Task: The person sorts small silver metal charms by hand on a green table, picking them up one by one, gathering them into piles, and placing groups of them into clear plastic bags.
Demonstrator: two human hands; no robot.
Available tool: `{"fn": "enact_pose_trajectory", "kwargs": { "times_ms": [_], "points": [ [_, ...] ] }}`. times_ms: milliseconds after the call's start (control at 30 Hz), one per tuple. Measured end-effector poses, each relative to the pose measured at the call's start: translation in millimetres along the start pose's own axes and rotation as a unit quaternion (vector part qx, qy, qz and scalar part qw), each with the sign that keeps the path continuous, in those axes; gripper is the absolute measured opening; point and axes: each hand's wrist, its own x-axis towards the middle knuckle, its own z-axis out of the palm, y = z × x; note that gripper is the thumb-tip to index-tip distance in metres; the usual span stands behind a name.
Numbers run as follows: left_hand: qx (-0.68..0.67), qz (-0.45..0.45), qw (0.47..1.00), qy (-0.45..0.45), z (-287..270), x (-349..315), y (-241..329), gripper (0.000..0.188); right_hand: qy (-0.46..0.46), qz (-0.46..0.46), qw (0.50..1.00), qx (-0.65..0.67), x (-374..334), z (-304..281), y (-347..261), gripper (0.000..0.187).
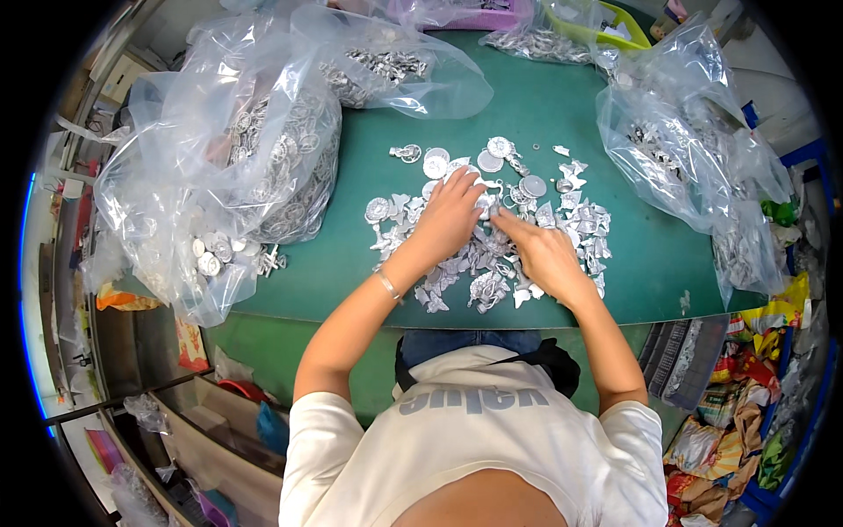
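Note:
A loose pile of small silver metal castings [474, 255] lies on the green tabletop in front of me, a mix of flat cut-out shapes and round discs. My left hand [452, 213] reaches over the pile's middle, fingers bent, with a small silver metal piece [486, 204] at its fingertips. From the other side comes my right hand [546, 256], its index finger stretched to that piece and its thumb apart from it, low over the castings. Round silver discs [436, 164] lie just beyond the left hand. My palms hide part of the pile.
Large clear plastic bags of metal parts stand at the left [290, 176] and right [659, 149] of the green table [562, 97]. Another bag [386, 70], a purple basket [474, 16] and a yellow-green tray [628, 31] sit along the back. A grey crate [685, 356] stands below right.

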Motion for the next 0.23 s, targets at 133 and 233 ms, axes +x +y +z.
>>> {"fn": "enact_pose_trajectory", "kwargs": {
  "times_ms": [133,233],
  "points": [
    [-0.104,-0.038,0.994,0.007,-26.9,-18.8,8.8,0.036,-0.050,-0.021,0.998,0.010,-7.5,-7.2,-11.0,0.049],
    [-0.115,-0.042,0.992,0.007,-33.0,-38.0,10.8,0.033,-0.067,-0.047,0.996,0.020,-12.7,-3.8,-9.9,0.049]
  ]
}}
